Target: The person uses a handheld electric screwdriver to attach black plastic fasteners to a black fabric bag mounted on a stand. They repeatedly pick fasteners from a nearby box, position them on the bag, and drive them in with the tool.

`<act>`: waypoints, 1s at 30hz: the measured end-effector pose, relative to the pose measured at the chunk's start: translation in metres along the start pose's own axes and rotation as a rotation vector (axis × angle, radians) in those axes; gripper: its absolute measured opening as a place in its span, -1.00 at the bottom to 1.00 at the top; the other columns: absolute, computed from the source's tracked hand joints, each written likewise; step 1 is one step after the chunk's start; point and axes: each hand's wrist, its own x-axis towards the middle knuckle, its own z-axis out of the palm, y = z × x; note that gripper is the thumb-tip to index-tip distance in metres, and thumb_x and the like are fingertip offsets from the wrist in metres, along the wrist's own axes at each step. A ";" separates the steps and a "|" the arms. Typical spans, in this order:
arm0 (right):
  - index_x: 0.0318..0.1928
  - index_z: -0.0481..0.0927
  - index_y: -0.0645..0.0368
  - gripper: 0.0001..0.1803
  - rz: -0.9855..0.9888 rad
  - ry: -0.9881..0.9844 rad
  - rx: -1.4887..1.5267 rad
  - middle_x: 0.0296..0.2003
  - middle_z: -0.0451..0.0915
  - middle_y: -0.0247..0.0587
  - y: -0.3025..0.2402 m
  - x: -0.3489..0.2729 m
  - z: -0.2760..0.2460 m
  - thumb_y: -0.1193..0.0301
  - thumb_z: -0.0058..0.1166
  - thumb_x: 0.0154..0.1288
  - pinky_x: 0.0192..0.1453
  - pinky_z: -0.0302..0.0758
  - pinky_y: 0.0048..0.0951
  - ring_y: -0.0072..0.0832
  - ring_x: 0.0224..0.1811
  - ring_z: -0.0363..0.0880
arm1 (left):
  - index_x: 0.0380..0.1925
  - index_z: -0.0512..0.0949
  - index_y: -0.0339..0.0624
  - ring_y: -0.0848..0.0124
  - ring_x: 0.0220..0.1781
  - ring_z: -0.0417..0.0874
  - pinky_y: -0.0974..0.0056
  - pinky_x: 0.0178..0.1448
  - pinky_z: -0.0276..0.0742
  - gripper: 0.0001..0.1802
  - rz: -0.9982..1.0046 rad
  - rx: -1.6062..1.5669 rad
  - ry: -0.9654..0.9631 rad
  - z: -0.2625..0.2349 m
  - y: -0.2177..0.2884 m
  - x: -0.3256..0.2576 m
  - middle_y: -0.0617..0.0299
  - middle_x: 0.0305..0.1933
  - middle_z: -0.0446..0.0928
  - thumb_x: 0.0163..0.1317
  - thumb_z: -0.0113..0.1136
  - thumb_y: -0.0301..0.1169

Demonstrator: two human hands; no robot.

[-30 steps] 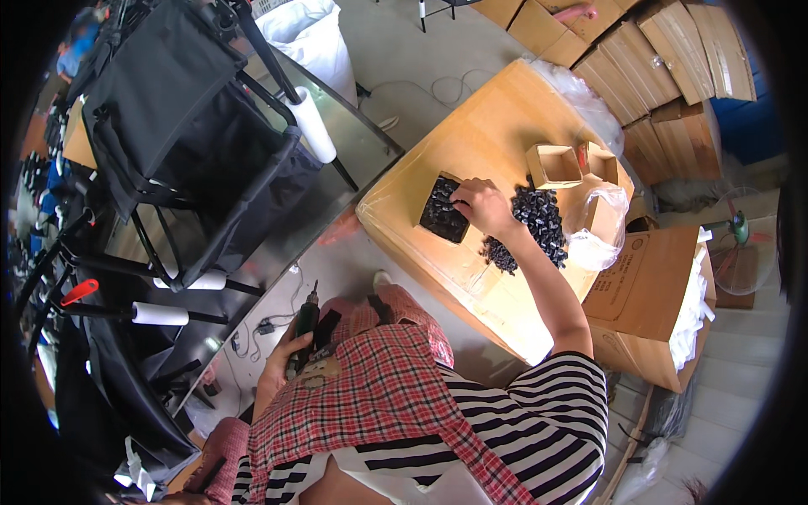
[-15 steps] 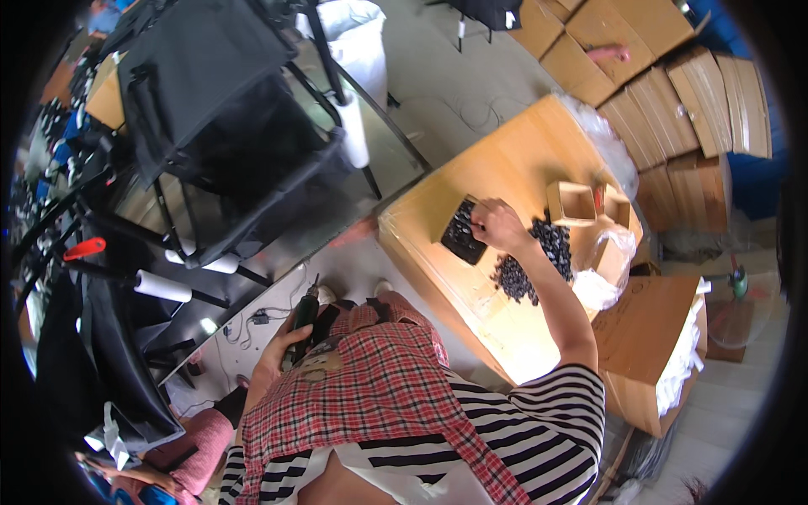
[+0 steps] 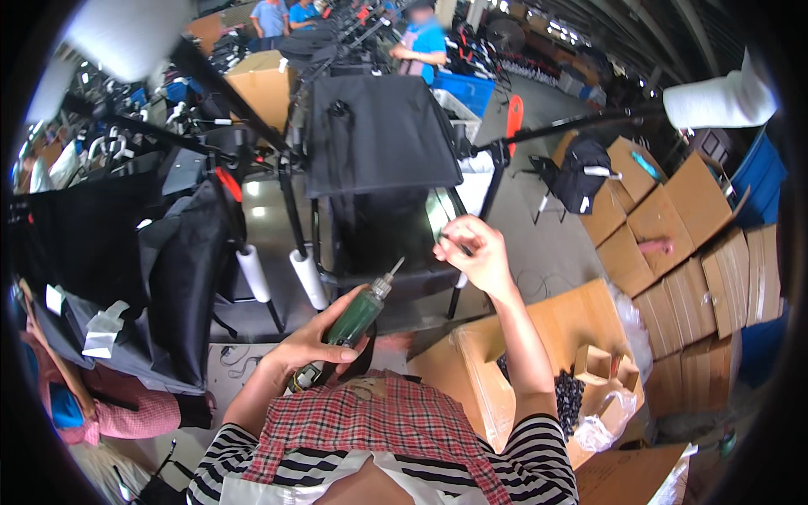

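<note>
My left hand (image 3: 313, 343) is wrapped round a green electric screwdriver (image 3: 355, 320), its thin bit tilted up and to the right. In front of my chest, my right hand (image 3: 481, 259) is raised and pinches a small dark piece (image 3: 455, 245), too small to name exactly. Both hands are near a black fabric seat (image 3: 379, 139) on a black tubular frame, apart from it as far as I can tell. Below my right forearm lies a heap of small black parts (image 3: 569, 406) on a large cardboard box (image 3: 581, 311).
Small open cartons (image 3: 593, 364) and a clear plastic bag (image 3: 596, 431) sit on the box. Flattened cartons (image 3: 686, 282) stack up at the right. White-wrapped tubes (image 3: 308, 279) stick out of the frame. Another person's checked sleeve (image 3: 139, 421) shows at the left, and a person in blue (image 3: 425, 50) stands farther back.
My right hand has left the tray of black parts and moved up and left to the frame with a small dark piece. The screwdriver has come up too. The view has swung left.
</note>
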 end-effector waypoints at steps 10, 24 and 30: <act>-0.09 0.62 0.28 -0.75 -0.230 -0.156 -0.141 -0.37 0.75 -0.25 -0.052 0.083 0.103 0.66 0.28 0.21 -0.11 0.60 -0.57 -0.60 -0.27 0.73 | 0.62 -0.20 0.10 0.55 -0.36 0.48 0.40 -0.33 0.51 0.37 0.415 0.015 0.055 -0.003 0.044 -0.048 0.20 -0.24 0.43 -0.08 0.55 -0.59; -0.14 0.66 0.28 -0.75 -0.479 -0.046 -0.385 -0.38 0.73 -0.20 -0.052 0.090 0.131 0.68 0.29 0.14 -0.19 0.63 -0.50 -0.52 -0.30 0.75 | 0.61 -0.20 0.16 0.51 -0.44 0.54 0.39 -0.44 0.53 0.33 0.392 -0.186 -0.025 -0.027 0.041 -0.058 0.17 -0.25 0.45 -0.03 0.50 -0.65; -0.20 0.63 0.35 -0.74 -0.932 0.004 -0.573 -0.35 0.70 -0.06 -0.060 0.099 0.151 0.75 0.28 0.04 -0.26 0.66 -0.36 -0.22 -0.36 0.74 | 0.61 -0.26 0.13 0.45 -0.52 0.50 0.39 -0.48 0.44 0.42 0.386 -0.517 -0.257 -0.047 0.031 -0.060 0.09 -0.27 0.45 -0.13 0.57 -0.49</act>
